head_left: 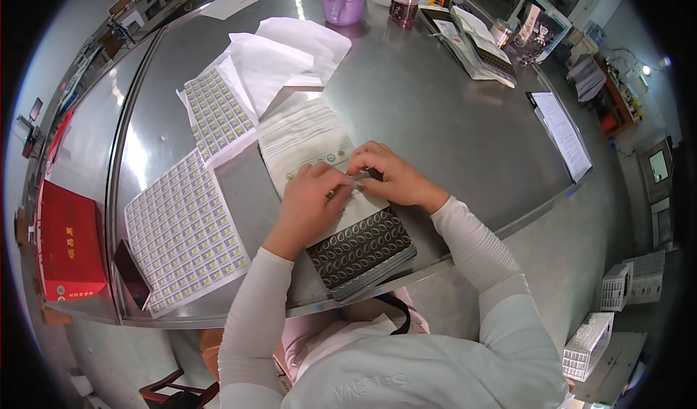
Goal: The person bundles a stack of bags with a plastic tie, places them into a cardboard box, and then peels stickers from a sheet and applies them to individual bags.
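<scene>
A stack of printed packaging bags (359, 245) lies in front of me, cream toward the far end and black with a leaf pattern at the near end. Over its middle, my left hand (312, 200) and my right hand (393, 179) meet with fingers pinched together. A small pale piece (356, 183) shows between their fingertips; its kind is too small to tell. Left of the stack lies a large sheet of stickers (187, 233), printed in rows. Beyond it a second sticker sheet (217, 111) rests partly on white paper.
Crumpled white backing paper (279, 57) lies farther back. A purple cup (343, 6), a dark-filled jar (404, 6) and more bags (472, 49) stand along the far side. A written sheet (563, 134) is at the right edge, a red bag (70, 242) at the left.
</scene>
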Tool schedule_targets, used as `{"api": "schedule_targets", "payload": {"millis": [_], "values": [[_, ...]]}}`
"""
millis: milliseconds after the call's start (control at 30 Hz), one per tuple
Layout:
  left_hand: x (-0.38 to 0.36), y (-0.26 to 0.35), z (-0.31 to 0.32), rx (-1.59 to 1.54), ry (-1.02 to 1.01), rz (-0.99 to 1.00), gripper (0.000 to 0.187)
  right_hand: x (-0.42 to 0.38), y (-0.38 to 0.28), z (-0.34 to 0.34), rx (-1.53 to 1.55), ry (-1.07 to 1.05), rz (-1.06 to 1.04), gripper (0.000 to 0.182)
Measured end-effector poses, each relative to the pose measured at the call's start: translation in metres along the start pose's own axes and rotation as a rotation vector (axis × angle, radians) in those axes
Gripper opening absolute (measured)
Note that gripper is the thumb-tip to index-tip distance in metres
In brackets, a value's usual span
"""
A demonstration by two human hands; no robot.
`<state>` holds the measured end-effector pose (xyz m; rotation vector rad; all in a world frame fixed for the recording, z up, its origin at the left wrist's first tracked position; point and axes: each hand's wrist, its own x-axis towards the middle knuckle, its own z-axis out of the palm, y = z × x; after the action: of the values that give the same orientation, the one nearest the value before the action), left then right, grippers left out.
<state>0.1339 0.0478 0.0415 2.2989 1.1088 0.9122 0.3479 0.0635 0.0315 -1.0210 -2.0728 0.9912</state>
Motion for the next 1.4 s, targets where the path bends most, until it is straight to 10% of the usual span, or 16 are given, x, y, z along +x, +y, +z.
{"api": "schedule_targets", "payload": {"millis": [467,767,867,1200,1300,1400], "values": [[0.0,-0.012,-0.002,-0.46,0.115,-0.326,0.013,0.011,-0.008,0.018,-0.256,0.099,-0.132,0.014],[-0.003,-0.013,-0.003,-0.464,0.147,-0.156,0.012,0.013,-0.004,0.022,0.01,0.229,-0.087,0.01],[0.0,0.002,-0.01,-0.298,0.226,0.099,0.009,0.011,0.0,0.023,0.009,0.219,-0.093,0.01],[-0.005,-0.01,-0.06,-0.951,0.921,-0.129,0.014,0.007,-0.007,0.018,-0.212,0.124,-0.191,0.011],[-0.003,0.004,-0.046,-0.792,0.756,-0.353,0.016,0.006,0.0,0.022,0.099,0.247,-0.013,0.01],[-0.004,-0.002,-0.03,-0.67,0.54,-0.158,0.024,0.008,0.011,0.015,0.55,0.33,0.156,0.018]]}}
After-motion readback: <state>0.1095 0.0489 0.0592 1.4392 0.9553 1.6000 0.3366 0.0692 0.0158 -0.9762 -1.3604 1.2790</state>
